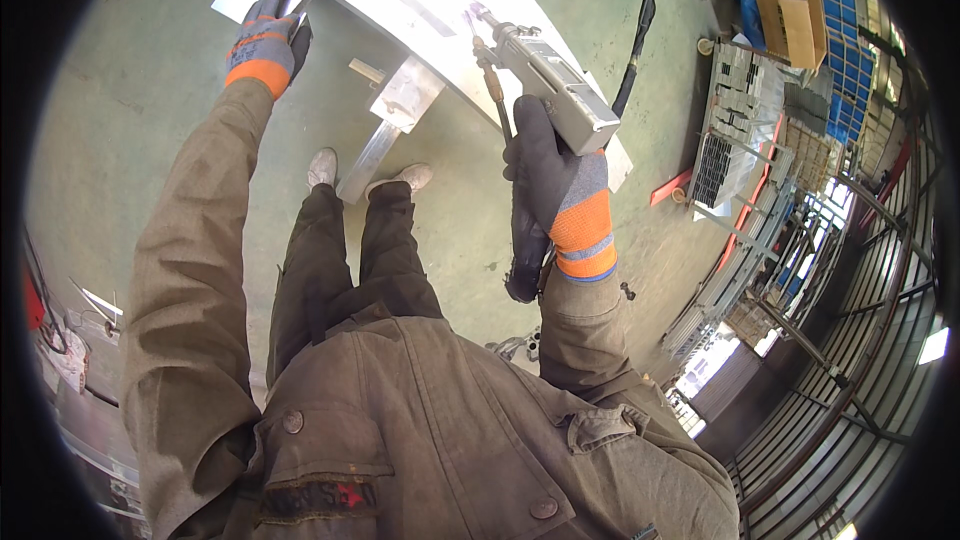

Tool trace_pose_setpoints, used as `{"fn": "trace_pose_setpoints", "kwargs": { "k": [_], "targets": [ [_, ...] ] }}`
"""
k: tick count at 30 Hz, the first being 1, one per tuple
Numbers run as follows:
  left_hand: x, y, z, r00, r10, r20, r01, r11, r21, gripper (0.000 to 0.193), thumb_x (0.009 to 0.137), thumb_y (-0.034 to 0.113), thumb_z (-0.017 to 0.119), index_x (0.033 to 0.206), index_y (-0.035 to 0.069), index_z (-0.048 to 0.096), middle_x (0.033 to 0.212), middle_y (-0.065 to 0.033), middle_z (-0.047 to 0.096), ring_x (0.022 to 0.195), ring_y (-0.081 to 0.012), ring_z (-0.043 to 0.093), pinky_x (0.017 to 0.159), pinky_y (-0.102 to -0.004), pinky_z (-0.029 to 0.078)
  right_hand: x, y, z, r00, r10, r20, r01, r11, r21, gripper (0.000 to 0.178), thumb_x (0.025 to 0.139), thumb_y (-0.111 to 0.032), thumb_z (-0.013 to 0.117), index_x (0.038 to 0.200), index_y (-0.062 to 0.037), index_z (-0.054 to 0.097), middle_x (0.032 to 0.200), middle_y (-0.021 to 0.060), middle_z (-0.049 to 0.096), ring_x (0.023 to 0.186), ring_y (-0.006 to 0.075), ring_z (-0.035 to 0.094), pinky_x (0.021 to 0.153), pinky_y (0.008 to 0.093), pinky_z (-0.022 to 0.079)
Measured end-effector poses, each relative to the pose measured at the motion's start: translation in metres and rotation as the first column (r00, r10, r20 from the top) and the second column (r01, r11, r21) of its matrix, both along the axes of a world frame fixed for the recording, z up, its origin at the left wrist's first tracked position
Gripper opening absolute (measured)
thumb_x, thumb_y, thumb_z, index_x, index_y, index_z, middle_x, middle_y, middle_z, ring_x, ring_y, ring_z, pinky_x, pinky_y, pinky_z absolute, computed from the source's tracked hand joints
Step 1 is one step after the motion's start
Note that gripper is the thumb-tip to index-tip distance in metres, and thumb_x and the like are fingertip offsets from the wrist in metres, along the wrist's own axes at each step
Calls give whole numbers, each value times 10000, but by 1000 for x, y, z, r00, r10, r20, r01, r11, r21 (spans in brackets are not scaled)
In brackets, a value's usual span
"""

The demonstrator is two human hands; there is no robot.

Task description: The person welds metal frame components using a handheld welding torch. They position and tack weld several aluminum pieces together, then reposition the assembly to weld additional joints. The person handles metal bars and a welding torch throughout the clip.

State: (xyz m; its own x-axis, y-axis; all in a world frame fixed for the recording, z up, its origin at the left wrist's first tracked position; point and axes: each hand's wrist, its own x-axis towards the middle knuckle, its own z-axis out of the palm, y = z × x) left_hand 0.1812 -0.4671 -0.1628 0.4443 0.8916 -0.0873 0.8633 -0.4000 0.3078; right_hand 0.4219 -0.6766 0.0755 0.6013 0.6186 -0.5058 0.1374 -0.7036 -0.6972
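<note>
My right hand (560, 180), in a grey and orange glove with a dark palm, is wrapped round the grip of a boxy grey welding gun (560, 90). A thin brass-coloured tube runs along the gun's side to its tip. That tip meets a pale metal workpiece (400, 25) at the top, where strong glare washes out detail. My left hand (268, 45), gloved alike, grips the workpiece's left edge, its fingers over the top and its thumb lower down. Glare partly hides what lies under those fingers.
A metal stand (405, 95) supports the workpiece in front of my shoes. A black hose (640, 35) runs up past the gun. To the right are stacked metal profiles (740, 105), an open cardboard box (790, 15) and red rails (670, 187). Cables (50, 315) hang at the far left.
</note>
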Motion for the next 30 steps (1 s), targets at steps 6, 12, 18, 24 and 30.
{"fn": "trace_pose_setpoints", "kwargs": {
  "k": [6, 12, 18, 24, 30],
  "targets": [
    [-3, 4, -18, 999, 4, -41, -2, 999, 39, 284, 1014, 248, 669, 1234, 128, 804, 1592, -101, 551, 1418, -330, 556, 1195, -433, 479, 1, -4, 0, 1000, 8, -12, -8, 1000, -10, 362, 1032, -299, 686, 1199, 21, 654, 754, 54, 646, 619, 130, 620, 538, 308, 511],
    [0, 10, -14, 992, 31, -121, -51, 984, -169, 317, 998, 265, 691, 1260, 114, 782, 1456, -180, 652, 1363, -375, 601, 1170, -437, 494, 1, -8, -1, 1000, 27, -5, -27, 1000, -9, 361, 1035, -294, 687, 1204, 23, 651, 761, 53, 643, 629, 129, 619, 543, 309, 511],
    [-1, 3, -9, 994, 15, -110, -19, 999, -35, 313, 991, 313, 702, 1246, 158, 795, 1357, -171, 707, 1306, -383, 627, 1133, -464, 517, -1, -11, -1, 1000, 5, -15, -5, 1000, -1, 342, 1035, -287, 689, 1182, 21, 656, 754, 49, 639, 620, 129, 614, 539, 305, 503],
    [-2, 1, -15, 996, 86, -22, -88, 991, -103, 316, 1002, 308, 692, 1249, 135, 787, 1309, -170, 719, 1248, -380, 651, 1087, -470, 540, -2, -12, 1, 1000, 10, -15, -10, 1000, -6, 328, 1036, -289, 688, 1150, 18, 661, 741, 47, 633, 605, 130, 608, 529, 304, 493],
    [1, 4, -4, 987, 143, -76, -160, 938, -307, 355, 1039, 246, 629, 1372, 173, 726, 1380, -115, 673, 1191, -300, 697, 861, -428, 655, -5, -14, 1, 1000, 8, -2, -8, 1000, 4, 314, 1039, -288, 684, 1130, 13, 666, 744, 44, 639, 604, 132, 614, 520, 305, 486]
  ]
}}
